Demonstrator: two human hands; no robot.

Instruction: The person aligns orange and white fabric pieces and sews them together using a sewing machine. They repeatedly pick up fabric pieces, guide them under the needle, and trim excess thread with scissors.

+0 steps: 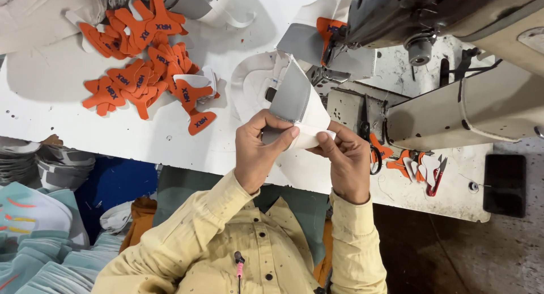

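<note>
I held a grey and white shoe-upper panel [297,104] up over the near edge of the white worktable [51,112], pinched from both sides: my left hand [262,152] closed on its lower left corner with the thumb pressed flat across the white edge, and my right hand [347,158] gripped the lower right corner between thumb and fingertips. The panel was a stiff, smooth sheet, its grey face matte and its white part curving away into a rounded flap. To the left lay a loose heap of orange cut-out pieces [141,61], thin and flat with lobed, tab-like outlines and dark blue print on them. Just behind the panel stood a sewing machine [453,61], its beige metal body scuffed and grimy, with another grey and orange piece [323,39] lying under its head. A few small orange and white pieces and a pair of red-handled snips [433,175] lay beside the machine's base on the right. Stacks of pale teal fabric parts [34,237] filled the lower left, partly cut off by the edge of view. The panel hid my fingertips behind it, and the machine's needle area was too dark to make out.
</note>
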